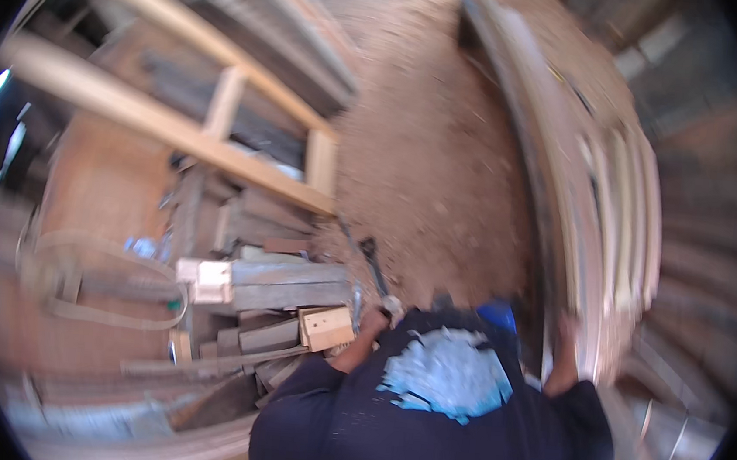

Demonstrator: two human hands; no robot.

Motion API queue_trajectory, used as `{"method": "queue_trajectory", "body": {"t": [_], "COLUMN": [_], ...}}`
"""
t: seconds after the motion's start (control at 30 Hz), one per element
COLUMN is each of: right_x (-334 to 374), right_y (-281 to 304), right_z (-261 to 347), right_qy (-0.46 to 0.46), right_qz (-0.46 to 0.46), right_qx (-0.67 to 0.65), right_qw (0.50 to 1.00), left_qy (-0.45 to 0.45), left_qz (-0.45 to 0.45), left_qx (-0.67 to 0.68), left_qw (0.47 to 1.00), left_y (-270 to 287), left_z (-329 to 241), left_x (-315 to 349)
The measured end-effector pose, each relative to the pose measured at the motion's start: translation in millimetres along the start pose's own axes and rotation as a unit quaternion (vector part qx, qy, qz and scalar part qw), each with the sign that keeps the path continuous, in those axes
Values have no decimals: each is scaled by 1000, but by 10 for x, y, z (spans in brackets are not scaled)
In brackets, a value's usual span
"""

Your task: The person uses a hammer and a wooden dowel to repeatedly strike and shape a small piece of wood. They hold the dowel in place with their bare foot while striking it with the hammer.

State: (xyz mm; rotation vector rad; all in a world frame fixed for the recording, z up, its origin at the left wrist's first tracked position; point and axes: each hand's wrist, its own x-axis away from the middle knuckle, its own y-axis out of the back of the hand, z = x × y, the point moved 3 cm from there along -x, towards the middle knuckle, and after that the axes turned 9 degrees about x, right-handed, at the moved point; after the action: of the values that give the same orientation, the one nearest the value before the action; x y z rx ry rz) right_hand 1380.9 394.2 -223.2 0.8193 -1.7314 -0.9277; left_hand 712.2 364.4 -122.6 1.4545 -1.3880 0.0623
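My left hand (373,321) is low in front of my left side, closed at the pale rounded end of a long dark tool (376,268). The tool points away from me over the dirt floor; motion blur hides its exact kind. My right hand (567,329) is down at the edge of a long wooden bench (538,144) on my right. Its fingers are too smeared to show whether they grip or only rest there. Several pale wooden strips (619,221) lie side by side on that bench, just beyond the hand.
A light wooden frame (157,141) with crosspieces extends across the left side. Below it are stacked timber offcuts (285,284) and a looped pale strap (115,317). Long boards (289,30) lie at the far left. Brown dirt floor (431,165) runs between the two sides.
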Motion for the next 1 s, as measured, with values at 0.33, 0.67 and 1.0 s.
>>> {"method": "queue_trajectory", "body": {"t": [0.33,0.67,1.0], "right_x": [539,2239,2555], "right_y": [909,-692,-1244], "right_z": [-270,-1375,-745], "right_qy": [-104,-613,-595], "right_qz": [12,141,251], "right_qx": [-426,-275,-298], "right_qw": [899,727,703], "left_qy": [-213,-250,-411], "left_qz": [162,154,100], "left_qx": [-85,-99,-167], "left_qw": [960,951,891], "left_y": [-194,-748,-1534], "left_z": [-318,-2330,-4425], "left_x": [-585,-788,-141]}}
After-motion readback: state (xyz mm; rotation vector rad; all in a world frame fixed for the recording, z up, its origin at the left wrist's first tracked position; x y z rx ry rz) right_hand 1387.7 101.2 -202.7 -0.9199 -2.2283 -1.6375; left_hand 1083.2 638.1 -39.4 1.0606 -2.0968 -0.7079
